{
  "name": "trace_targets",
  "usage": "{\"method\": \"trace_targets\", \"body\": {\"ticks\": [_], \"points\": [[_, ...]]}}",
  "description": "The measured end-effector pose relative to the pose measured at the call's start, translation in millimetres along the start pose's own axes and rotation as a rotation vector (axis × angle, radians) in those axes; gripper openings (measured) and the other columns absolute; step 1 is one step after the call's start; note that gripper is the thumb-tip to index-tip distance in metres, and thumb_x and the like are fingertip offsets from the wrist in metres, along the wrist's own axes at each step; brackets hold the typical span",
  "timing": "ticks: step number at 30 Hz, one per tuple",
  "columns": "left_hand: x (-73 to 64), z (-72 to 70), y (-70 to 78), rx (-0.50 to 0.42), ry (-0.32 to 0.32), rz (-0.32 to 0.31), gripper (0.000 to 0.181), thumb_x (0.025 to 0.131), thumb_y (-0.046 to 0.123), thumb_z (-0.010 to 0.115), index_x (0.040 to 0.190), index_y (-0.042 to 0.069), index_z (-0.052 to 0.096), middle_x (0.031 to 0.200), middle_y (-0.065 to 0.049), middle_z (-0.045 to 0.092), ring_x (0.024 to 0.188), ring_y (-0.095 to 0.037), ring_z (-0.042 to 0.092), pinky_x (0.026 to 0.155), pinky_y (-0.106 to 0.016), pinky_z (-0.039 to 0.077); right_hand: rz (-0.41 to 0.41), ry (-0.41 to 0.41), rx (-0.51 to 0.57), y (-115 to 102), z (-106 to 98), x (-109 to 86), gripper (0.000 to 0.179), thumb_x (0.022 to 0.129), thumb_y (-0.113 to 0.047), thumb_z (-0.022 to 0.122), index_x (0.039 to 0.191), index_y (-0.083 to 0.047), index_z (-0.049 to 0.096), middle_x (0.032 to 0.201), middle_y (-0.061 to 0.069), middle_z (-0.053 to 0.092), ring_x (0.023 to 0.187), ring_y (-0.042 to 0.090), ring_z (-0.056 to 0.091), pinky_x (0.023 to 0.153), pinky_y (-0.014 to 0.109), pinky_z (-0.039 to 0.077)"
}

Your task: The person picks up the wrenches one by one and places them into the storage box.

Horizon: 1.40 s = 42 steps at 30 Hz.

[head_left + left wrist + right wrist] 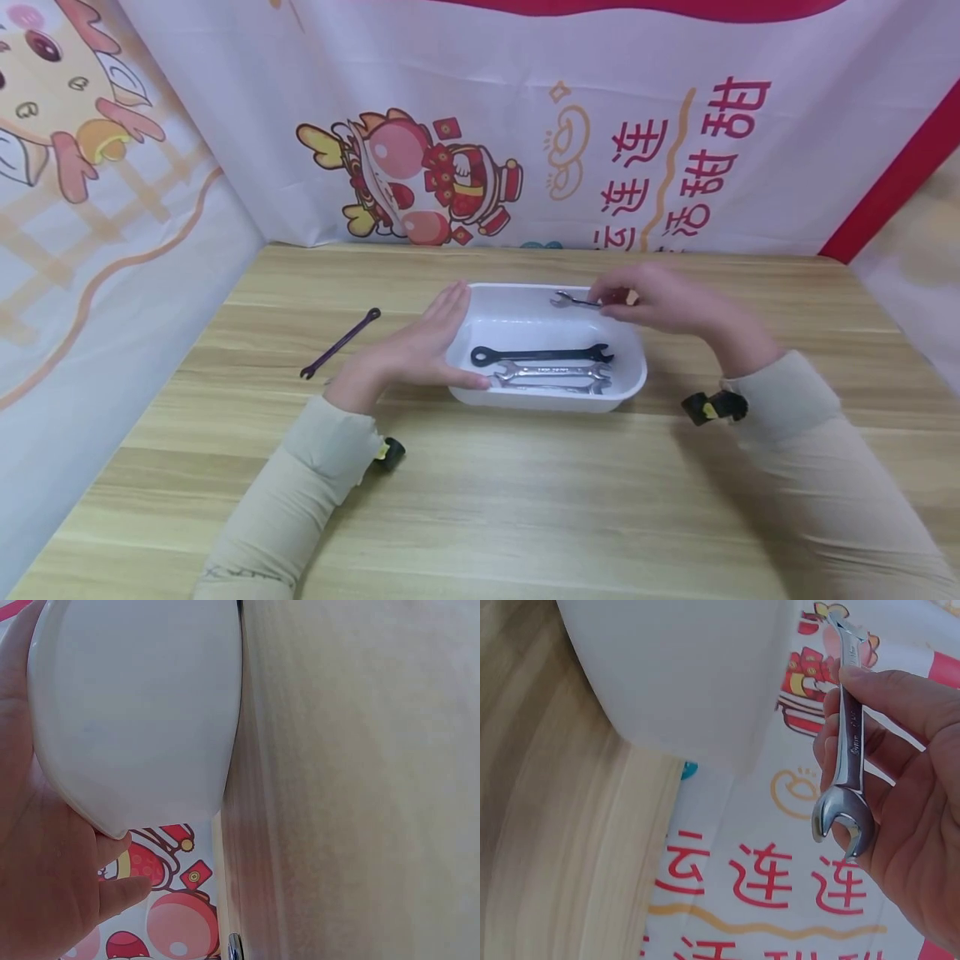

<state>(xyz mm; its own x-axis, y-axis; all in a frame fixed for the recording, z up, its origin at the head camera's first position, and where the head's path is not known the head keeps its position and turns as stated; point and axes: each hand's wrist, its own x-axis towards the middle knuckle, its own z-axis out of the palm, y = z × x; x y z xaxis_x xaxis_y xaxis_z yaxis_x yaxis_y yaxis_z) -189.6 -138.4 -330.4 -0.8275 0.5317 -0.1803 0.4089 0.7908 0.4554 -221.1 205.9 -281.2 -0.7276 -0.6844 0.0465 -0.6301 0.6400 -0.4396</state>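
My right hand pinches a small silver open-end wrench between thumb and fingers, over the far right rim of a white plastic tub. Inside the tub lie a black combination wrench, a silver open-end wrench and another silver wrench against the near wall. At the tub's left end, my left hand rests with fingers spread along the side and the thumb over the near rim. The left wrist view shows this hand against the tub's outer wall.
A dark purple combination wrench lies on the wooden table, left of my left hand. Behind the table hangs a white printed cloth with cartoon figures and red characters. Another printed cloth borders the left side.
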Motion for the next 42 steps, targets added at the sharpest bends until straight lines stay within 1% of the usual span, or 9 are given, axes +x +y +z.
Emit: {"method": "trace_targets", "body": {"ticks": [5, 13, 17, 24, 30, 33, 36, 40, 42], "points": [[-0.2, -0.5, 0.9, -0.005, 0.002, -0.006, 0.137, 0.07, 0.076, 0.071, 0.159, 0.013, -0.011, 0.165, 0.003, -0.022, 0.155, -0.018, -0.017, 0.126, -0.047, 0.006, -0.032, -0.021, 0.011, -0.4, 7.6, 9.5, 0.024, 0.092, -0.005, 0.068, 0.115, -0.011, 0.072, 0.105, 0.005, 0.073, 0.091, 0.014, 0.065, 0.083, 0.036, 0.058], [-0.4, -0.9, 1.9, -0.013, 0.0, -0.014, 0.135, 0.071, 0.075, 0.071, 0.159, 0.015, -0.011, 0.166, 0.004, -0.022, 0.155, -0.018, -0.017, 0.126, -0.048, 0.008, -0.041, -0.064, 0.051, -3.4, 21.8, 24.3, 0.023, 0.094, -0.007, 0.067, 0.115, -0.014, 0.072, 0.107, 0.006, 0.073, 0.093, 0.014, 0.066, 0.087, 0.037, 0.058], [-0.2, -1.6, 2.2, -0.007, 0.002, -0.013, 0.135, 0.071, 0.075, 0.071, 0.159, 0.015, -0.011, 0.166, 0.004, -0.022, 0.155, -0.018, -0.017, 0.126, -0.048, 0.008, -0.05, -0.073, 0.049, -6.3, 29.2, 31.8, 0.021, 0.093, -0.008, 0.068, 0.113, -0.014, 0.073, 0.104, 0.005, 0.073, 0.09, 0.013, 0.065, 0.086, 0.036, 0.058], [-0.3, -2.1, 2.8, -0.006, 0.009, -0.008, 0.135, 0.071, 0.075, 0.071, 0.159, 0.014, -0.011, 0.166, 0.003, -0.022, 0.155, -0.019, -0.017, 0.126, -0.048, 0.008, -0.032, -0.092, 0.077, -2.0, 43.8, 40.1, 0.02, 0.091, -0.007, 0.068, 0.11, -0.014, 0.072, 0.1, 0.002, 0.071, 0.089, 0.012, 0.063, 0.084, 0.032, 0.055], [-0.5, -1.2, 3.3, -0.014, 0.009, -0.015, 0.135, 0.07, 0.076, 0.071, 0.159, 0.016, -0.012, 0.165, 0.004, -0.022, 0.155, -0.019, -0.016, 0.126, -0.048, 0.008, -0.004, -0.105, 0.101, 0.9, 50.2, 41.1, 0.019, 0.093, -0.009, 0.067, 0.11, -0.015, 0.072, 0.1, 0.0, 0.07, 0.091, 0.013, 0.063, 0.086, 0.033, 0.055], [-0.7, -0.1, 3.0, -0.018, 0.007, -0.014, 0.136, 0.07, 0.076, 0.071, 0.159, 0.015, -0.011, 0.166, 0.004, -0.022, 0.155, -0.018, -0.016, 0.126, -0.049, 0.009, -0.003, -0.103, 0.092, 1.1, 51.8, 41.3, 0.019, 0.092, -0.009, 0.068, 0.109, -0.015, 0.072, 0.098, -0.001, 0.07, 0.09, 0.013, 0.063, 0.086, 0.034, 0.056], [-0.7, 1.0, 2.4, -0.016, 0.007, -0.013, 0.136, 0.07, 0.076, 0.071, 0.159, 0.015, -0.011, 0.166, 0.004, -0.022, 0.155, -0.019, -0.016, 0.126, -0.05, 0.01, -0.027, -0.101, 0.071, 1.9, 54.5, 42.6, 0.017, 0.091, -0.009, 0.068, 0.107, -0.014, 0.073, 0.095, -0.002, 0.07, 0.088, 0.012, 0.062, 0.085, 0.035, 0.056], [-1.0, 1.8, 2.4, -0.015, 0.003, -0.021, 0.135, 0.07, 0.077, 0.071, 0.159, 0.017, -0.011, 0.166, 0.005, -0.022, 0.155, -0.018, -0.016, 0.125, -0.05, 0.01, -0.05, -0.097, 0.029, 3.4, 59.5, 45.1, 0.015, 0.09, -0.011, 0.07, 0.105, -0.015, 0.074, 0.092, -0.004, 0.07, 0.086, 0.01, 0.062, 0.083, 0.034, 0.055], [-1.6, 2.1, 2.4, -0.017, 0.002, -0.023, 0.136, 0.069, 0.077, 0.071, 0.16, 0.017, -0.011, 0.166, 0.005, -0.022, 0.155, -0.018, -0.016, 0.125, -0.05, 0.01, -0.05, -0.096, 0.006, 3.8, 61.8, 46.4, 0.015, 0.09, -0.012, 0.071, 0.103, -0.017, 0.074, 0.092, -0.005, 0.07, 0.085, 0.009, 0.062, 0.083, 0.032, 0.055]]}}
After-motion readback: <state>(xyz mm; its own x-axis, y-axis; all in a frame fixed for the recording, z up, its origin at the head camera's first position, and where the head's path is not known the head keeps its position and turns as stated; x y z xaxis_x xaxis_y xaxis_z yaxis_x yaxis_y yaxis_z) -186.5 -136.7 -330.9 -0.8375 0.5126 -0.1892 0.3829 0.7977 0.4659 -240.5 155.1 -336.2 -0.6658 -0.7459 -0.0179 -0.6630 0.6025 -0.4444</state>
